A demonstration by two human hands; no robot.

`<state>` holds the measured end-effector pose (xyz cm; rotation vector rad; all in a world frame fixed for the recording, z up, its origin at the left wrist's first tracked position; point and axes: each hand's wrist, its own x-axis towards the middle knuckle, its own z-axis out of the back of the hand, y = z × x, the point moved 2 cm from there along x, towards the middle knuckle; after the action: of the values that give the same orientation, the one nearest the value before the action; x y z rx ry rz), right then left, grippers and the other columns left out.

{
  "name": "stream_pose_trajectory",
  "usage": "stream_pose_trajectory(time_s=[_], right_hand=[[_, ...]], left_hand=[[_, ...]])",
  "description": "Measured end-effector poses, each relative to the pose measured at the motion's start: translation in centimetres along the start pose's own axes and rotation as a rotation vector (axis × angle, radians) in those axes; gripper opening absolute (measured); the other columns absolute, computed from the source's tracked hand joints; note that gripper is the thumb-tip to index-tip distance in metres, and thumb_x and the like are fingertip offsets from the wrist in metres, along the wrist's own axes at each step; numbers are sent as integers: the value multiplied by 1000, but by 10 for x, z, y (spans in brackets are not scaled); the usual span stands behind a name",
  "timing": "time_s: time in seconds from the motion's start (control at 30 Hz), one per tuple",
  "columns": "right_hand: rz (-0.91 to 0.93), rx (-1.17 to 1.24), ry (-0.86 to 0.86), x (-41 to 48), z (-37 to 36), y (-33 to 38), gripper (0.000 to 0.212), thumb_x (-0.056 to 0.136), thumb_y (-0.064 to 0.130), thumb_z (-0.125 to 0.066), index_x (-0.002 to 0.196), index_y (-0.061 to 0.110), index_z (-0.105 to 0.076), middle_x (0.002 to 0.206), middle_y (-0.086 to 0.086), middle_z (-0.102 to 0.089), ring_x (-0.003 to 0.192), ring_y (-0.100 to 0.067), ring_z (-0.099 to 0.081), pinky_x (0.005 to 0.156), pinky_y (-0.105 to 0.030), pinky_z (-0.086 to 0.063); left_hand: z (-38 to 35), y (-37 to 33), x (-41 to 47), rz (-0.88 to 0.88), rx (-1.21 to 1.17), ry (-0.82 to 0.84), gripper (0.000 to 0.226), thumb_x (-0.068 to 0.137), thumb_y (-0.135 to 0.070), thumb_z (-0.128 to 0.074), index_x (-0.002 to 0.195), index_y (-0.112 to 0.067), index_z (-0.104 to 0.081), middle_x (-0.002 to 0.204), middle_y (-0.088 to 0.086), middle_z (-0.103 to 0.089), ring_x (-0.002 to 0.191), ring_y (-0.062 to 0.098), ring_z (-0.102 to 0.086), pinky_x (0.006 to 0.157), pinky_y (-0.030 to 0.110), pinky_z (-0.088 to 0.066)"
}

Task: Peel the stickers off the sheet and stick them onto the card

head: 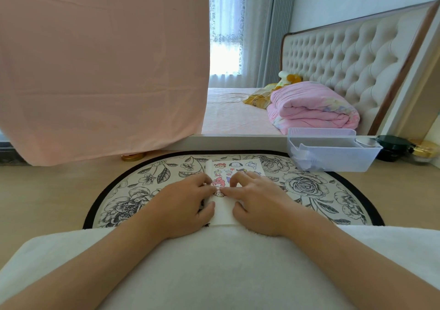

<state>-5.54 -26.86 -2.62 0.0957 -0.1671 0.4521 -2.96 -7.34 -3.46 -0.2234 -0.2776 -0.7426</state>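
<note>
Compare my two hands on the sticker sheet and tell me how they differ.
The left hand grips the left edge of the sheet, fingers curled; the right hand lies over its right side. The right hand stretches its forefinger to a small sticker; the left hand's fingertips stop beside it. Whether either pinches the sticker is unclear. Both rest on the sheet, over the mat, thumbs pointing inward.

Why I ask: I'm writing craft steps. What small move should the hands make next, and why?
Probably pick up the edge of the small sticker using the right hand while the left hand steadies the sticker sheet. Both hands rest on the sheet, fingertips meeting at that sticker, which seems to lie flat.
</note>
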Motion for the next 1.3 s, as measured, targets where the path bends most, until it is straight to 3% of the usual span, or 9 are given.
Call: stream_pose_trajectory(time_s=[0.17, 0.43, 0.53, 0.63, 0.73, 0.87, 1.03, 1.13, 1.3], right_hand=[[-4, 100, -69, -6, 0, -10, 36, 94, 38, -49, 124, 41, -68, 125, 16, -60, 114, -7, -49, 92, -28, -42], [-40, 93, -75, -8, 4, -8, 35, 93, 40, -50, 124, 40, -65, 128, 19, -59, 121, -6, -48, 100, -31, -44], [-86, 126, -84, -3, 7, -6, 32, 93, 41, -52, 123, 40, -62, 129, 20, -55, 120, -7, -51, 98, -29, -44], [-101, 150, -121, 9, 13, 1, 31, 96, 40, -52, 126, 41, -59, 128, 22, -55, 116, -5, -55, 93, -29, -47], [-105, 142, -125, 31, 16, 9, 30, 98, 38, -51, 127, 41, -60, 127, 22, -57, 112, -7, -57, 86, -28, -44], [-102, 117, -76, 68, 11, 23, 32, 98, 40, -52, 128, 38, -62, 121, 19, -59, 110, -11, -59, 89, -32, -49], [-33, -12, 101, 101, 0, 45, 42, 96, 54, -53, 136, 39, -58, 127, 9, -57, 116, -15, -54, 86, -31, -43], [-2, -20, 90, 110, -4, 51, 35, 96, 55, -54, 125, 40, -66, 117, 11, -61, 109, -13, -57, 79, -29, -42], [-10, 18, 41, 112, -9, 50, 29, 93, 56, -59, 112, 38, -72, 107, 16, -63, 98, -9, -57, 79, -29, -45]], left_hand=[[0, 2, 0, 33, -20, -26, 65, 83, -56, -24, 128, -33, -63, 136, -19, -53, 113, 1, -57, 84, 20, -49], [5, 7, 0, 68, -125, -45, 52, 88, -59, -40, 128, -36, -63, 132, -21, -60, 117, 0, -57, 94, 22, -48], [11, 26, 3, 150, -188, -127, 40, 95, -47, -52, 132, -35, -59, 128, -24, -57, 117, -3, -51, 100, 25, -45], [12, 55, 4, 227, -89, -158, 31, 95, -42, -54, 124, -38, -62, 117, -24, -59, 112, -1, -50, 92, 29, -49], [7, 75, 2, 280, -58, -89, 31, 94, -44, -55, 124, -40, -61, 115, -20, -55, 111, 4, -49, 84, 27, -48], [3, 85, 2, 277, -78, -24, 37, 92, -48, -57, 128, -38, -62, 115, -16, -52, 110, 5, -47, 88, 29, -46], [0, 101, -1, 243, -200, 5, 34, 89, -53, -64, 119, -38, -70, 111, -20, -53, 108, 2, -46, 96, 32, -45], [-1, 107, -2, 220, -255, -19, 30, 86, -55, -67, 110, -38, -75, 106, -22, -57, 106, 1, -49, 94, 32, -47], [0, 108, -2, 222, -275, -31, 29, 84, -56, -70, 106, -38, -75, 107, -20, -60, 106, 2, -51, 92, 33, -48]])
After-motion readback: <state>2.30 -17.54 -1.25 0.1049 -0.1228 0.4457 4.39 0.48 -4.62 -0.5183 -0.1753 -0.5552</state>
